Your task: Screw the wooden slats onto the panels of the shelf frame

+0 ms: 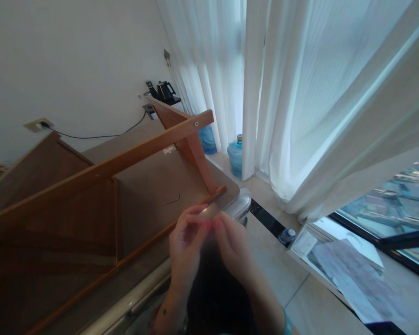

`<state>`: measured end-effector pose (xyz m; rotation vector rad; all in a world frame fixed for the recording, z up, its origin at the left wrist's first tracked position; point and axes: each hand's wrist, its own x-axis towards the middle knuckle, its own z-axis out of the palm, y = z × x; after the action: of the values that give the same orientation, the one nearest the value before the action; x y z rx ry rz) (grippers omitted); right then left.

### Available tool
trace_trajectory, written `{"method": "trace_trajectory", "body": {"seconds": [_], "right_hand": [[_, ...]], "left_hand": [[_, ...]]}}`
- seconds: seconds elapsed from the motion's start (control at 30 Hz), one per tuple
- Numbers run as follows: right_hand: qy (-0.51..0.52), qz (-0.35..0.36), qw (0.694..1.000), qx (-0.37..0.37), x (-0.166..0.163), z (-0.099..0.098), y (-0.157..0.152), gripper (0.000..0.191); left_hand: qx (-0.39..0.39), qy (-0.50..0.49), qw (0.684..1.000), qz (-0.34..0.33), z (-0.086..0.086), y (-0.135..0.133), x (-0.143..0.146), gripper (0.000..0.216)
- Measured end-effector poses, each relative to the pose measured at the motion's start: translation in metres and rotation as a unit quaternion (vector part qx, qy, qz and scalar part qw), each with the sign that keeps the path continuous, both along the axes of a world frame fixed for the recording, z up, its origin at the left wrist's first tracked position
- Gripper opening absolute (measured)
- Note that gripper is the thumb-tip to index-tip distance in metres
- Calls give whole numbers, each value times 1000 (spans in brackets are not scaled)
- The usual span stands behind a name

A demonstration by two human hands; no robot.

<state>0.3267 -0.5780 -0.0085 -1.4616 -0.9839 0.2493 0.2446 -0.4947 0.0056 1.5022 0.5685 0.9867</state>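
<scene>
My left hand point(188, 237) and my right hand point(232, 242) meet close to my body, fingertips pinched together. Between them is a small see-through piece of plastic point(211, 212), perhaps a little bag; its contents, if any, cannot be made out. Just beyond the hands, a brown wooden furniture frame point(139, 156) rests on its side on a table point(145, 181), with a metal bolt head point(196, 124) in its upper rail. Inside the frame's outline, a thin L-shaped hex key point(172, 200) lies on the tabletop.
A black kettle point(165, 90) stands at the far end by the wall. A cable point(101, 137) runs from a wall socket point(38, 124). Blue water bottles point(235, 156) stand on the floor near white curtains point(282, 93). Papers point(356, 274) cover a low sill at right.
</scene>
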Motion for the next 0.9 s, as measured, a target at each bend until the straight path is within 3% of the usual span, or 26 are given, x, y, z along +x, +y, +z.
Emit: {"method": "trace_trajectory", "body": {"seconds": [0.3,0.4,0.53,0.63,0.77,0.9], "right_hand": [[43,29,999,1,16,-6,-9,25],[33,7,999,-10,25,-14,-10,23],[-92,-88,991,-46,51,-25,-7,20],[-237,-128,956,-117,73,-26,-2,19],[-366,-93,911,-166,94,-17,6,15],[-412,-3,894,-176,108,-4,13,13]], "left_hand": [[59,30,998,-15,-11,0,15,6],[100,44,994,-1,-8,2,19,5],[198,64,976,62,1,16,23,9],[275,121,948,106,7,32,28,9],[319,254,909,89,8,46,36,19],[333,340,877,65,2,51,39,27]]}}
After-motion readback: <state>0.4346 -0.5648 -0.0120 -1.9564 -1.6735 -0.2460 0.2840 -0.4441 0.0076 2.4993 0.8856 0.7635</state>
